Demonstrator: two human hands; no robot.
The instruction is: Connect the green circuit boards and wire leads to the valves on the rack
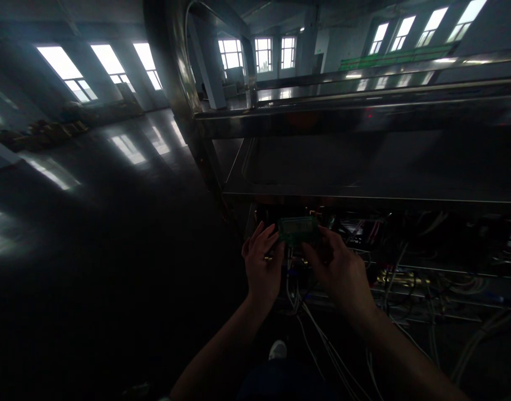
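The green-framed module [298,227] sits between the left hand [263,266], half-open at its left edge (grip unclear), and the right hand [344,272], pinching its right end; white cables [296,302] hang between the wrists. Likely light, rigid, fragile: hold by 2 opposite edges.

The board [298,227] sits between left hand [264,264] and right hand [345,273], below the shelf [364,167]; wires [318,328] hang beneath, floor [147,184] lies left, windows [264,54] behind.

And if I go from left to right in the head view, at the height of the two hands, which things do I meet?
Dark floor → left hand → green board → right hand.
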